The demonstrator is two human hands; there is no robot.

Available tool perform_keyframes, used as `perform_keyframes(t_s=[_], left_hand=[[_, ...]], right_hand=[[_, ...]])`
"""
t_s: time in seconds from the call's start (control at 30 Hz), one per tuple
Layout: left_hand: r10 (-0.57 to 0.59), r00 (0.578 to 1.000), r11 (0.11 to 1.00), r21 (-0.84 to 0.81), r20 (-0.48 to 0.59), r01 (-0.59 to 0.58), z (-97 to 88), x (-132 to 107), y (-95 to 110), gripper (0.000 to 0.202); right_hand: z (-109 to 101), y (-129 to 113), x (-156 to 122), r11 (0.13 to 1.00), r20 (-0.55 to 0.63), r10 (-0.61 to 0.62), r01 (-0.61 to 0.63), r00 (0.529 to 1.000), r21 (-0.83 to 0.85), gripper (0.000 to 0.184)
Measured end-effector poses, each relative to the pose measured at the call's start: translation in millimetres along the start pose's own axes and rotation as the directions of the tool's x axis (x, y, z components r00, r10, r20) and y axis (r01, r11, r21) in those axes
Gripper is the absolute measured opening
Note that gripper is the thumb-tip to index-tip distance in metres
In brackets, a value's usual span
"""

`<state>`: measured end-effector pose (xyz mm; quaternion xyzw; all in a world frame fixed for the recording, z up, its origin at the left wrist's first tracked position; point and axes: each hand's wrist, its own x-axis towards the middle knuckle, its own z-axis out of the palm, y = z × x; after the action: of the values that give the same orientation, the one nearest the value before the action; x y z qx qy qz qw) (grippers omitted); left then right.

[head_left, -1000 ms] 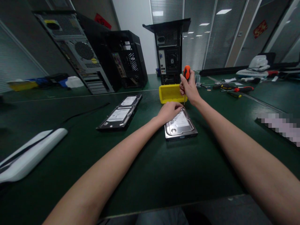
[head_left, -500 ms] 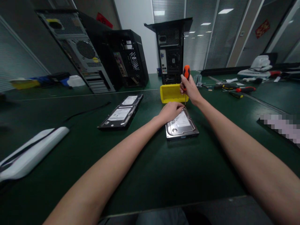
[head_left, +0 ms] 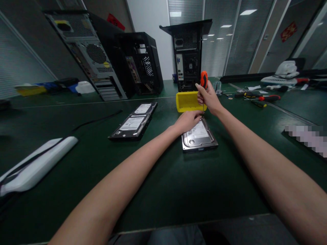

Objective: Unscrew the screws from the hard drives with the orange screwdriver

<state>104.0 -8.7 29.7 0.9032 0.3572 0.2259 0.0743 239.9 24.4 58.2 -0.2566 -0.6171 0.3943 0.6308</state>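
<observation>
A silver hard drive (head_left: 201, 136) lies label up on the green table in front of me. My left hand (head_left: 188, 120) rests on its far left part, with the fingers closed over the far edge. My right hand (head_left: 208, 98) is closed around the orange and black handle of a screwdriver (head_left: 203, 80), held upright above the drive's far end. The thin shaft points down beside my left fingertips. Whether the tip sits in a screw is too small to tell. Just behind stands a yellow bin (head_left: 187, 102), partly covered by my right hand.
Two more hard drives (head_left: 133, 123) lie end to end on the left. Computer cases (head_left: 189, 54) stand at the back. Pliers and a red-handled tool (head_left: 269, 98) lie at the right, near a clear cup (head_left: 217, 87). A white object with a black strap (head_left: 38, 166) is at the left.
The whole view has shifted slightly. My left fingertips have moved a little nearer the screwdriver's shaft, and its lower end is now more hidden. Both hands stay at the same drive.
</observation>
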Motion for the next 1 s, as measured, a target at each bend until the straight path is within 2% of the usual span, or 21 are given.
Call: perform_keyframes(t_s=[0.27, 0.43, 0.63, 1.0], left_hand=[[0.013, 1.0, 1.0, 0.014, -0.002, -0.013, 4.4, 1.5, -5.2, 0.035], [0.012, 1.0, 1.0, 0.004, -0.001, -0.012, 4.8, 1.7, -5.7, 0.034], [0.001, 1.0, 1.0, -0.013, 0.008, -0.001, 2.7, 0.0, -2.7, 0.034], [-0.045, 0.996, 0.999, -0.007, 0.079, 0.046, -2.4, 3.1, 0.6, 0.033]], right_hand=[[3.1, -3.2, -0.8, 0.999, 0.021, -0.026, 0.025, 0.999, 0.027, 0.054], [-2.3, 0.1, 7.5, 0.999, -0.031, -0.049, 0.049, 0.998, 0.0, 0.053], [-8.5, 1.2, 17.2, 0.998, -0.093, -0.034, 0.039, 0.995, 0.056, 0.054], [-4.7, -4.5, 11.6, 0.99, -0.008, -0.134, 0.133, 0.991, -0.053, 0.064]])
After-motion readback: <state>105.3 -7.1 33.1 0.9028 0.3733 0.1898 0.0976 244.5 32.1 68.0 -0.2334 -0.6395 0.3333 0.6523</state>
